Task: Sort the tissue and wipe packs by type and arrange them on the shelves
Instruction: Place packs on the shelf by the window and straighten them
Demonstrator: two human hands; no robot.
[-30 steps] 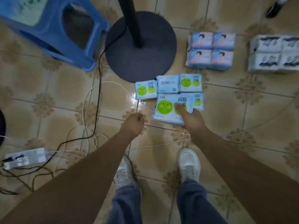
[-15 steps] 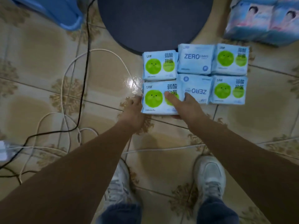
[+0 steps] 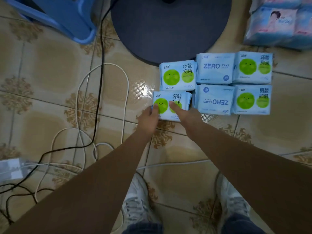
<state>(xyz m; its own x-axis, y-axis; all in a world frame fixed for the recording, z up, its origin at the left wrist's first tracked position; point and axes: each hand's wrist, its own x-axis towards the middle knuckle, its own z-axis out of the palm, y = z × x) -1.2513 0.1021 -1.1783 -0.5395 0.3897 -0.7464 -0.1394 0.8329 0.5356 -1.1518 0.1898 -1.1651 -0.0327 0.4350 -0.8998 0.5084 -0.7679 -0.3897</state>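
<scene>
A view straight down at a tan patterned tile floor point(image 3: 42, 78), the person's two forearms reaching forward from 6 o'clock. Both hands grip one light-blue pack point(image 3: 170, 105) just right of centre. The left hand point(image 3: 148, 119) holds its near left corner, thumb on top over a smiling green circle. The right hand point(image 3: 187, 115) holds the near right edge, thumb lying across the printed face. This held pack reads "弱酸抑菌" in dark characters.

Five matching packs lie flat beside it in two rows. At 12 o'clock from it, almost touching, is another green-face pack point(image 3: 178, 76) reading "弱酸抑菌" and "240mm/5". Toward 1 o'clock lies a "ZERO LEAKS" pack point(image 3: 215, 68), with a third green-face pack point(image 3: 253, 67) to its right. At 3 o'clock from the held pack is an upside-down "ZERO LEAKS" pack point(image 3: 214, 100), then a fourth green-face pack point(image 3: 251, 99).

At 12 o'clock in the view sits a dark round stand base point(image 3: 168, 26). At 11 o'clock is a blue plastic stool point(image 3: 67, 16). At 2 o'clock is a pink and blue bundle point(image 3: 278, 26) printed with a person's picture; its writing is too blurred to read. White and black cables point(image 3: 101, 78) loop across the floor at 9 o'clock. White shoes point(image 3: 136, 211) show at 6 o'clock.
</scene>
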